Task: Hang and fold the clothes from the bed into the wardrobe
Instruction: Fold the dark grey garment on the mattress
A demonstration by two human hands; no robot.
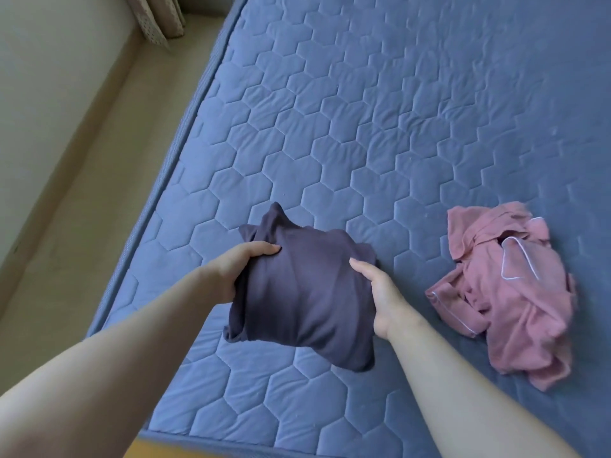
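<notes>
From the head view, I have the folded dark garment (304, 292) held between both hands just over the bed (363, 110), near its 6 o'clock end. My left hand (244, 262) grips the bundle's 9 o'clock side with fingers curled over the top. My right hand (377, 292) holds the 3 o'clock side, thumb lying on top and fingers hidden underneath. Whether the bundle's low corner touches the quilt I cannot tell.

The cloth looks soft, light and limp. One loose corner pokes up at 12 o'clock and the lower end sags, so I judge the fold would slip open if I held it by one edge. Supporting it from below on both sides, as now, should keep it together.

The pink garment (509, 292) lies crumpled at 3 o'clock, apart from the dark one. It has white piping, looks equally floppy, and would need shaking out before any fold or hanger.

The rest of the quilt towards 12 o'clock gives room to lay things flat. The bed's side edge runs off at 9 to 11 o'clock, with floor (99, 160) beyond it and a curtain (158, 18) at 11 o'clock. No wardrobe is in view.
</notes>
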